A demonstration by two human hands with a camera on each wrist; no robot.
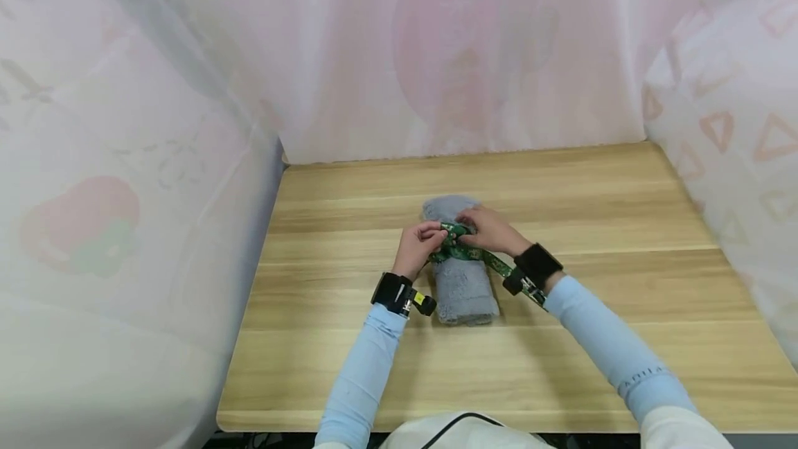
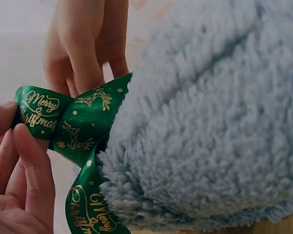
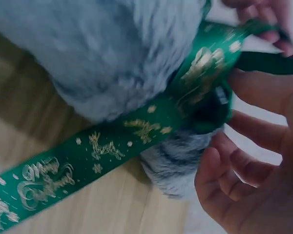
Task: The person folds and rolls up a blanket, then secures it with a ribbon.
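Fluffy grey towel (image 1: pixel 461 276), rolled up, lies in the middle of the wooden counter (image 1: pixel 623 227), seen from my head. Both my hands meet on top of it, with a green ribbon (image 1: pixel 464 249) around it. Beside my left wrist, my left hand (image 2: pixel 17 165) pinches the ribbon's folded end. Beside my right wrist, my right hand (image 3: pixel 254 146) curls its fingers on the ribbon by the towel.

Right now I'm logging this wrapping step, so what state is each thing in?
Grey fleece towel: rolled up, lying on the wooden table.
Green Christmas ribbon: wrapped round the roll, one tail trailing across the table toward the right wrist.
Left hand: pinching a ribbon end.
Right hand: fingers curled on the ribbon atop the roll.
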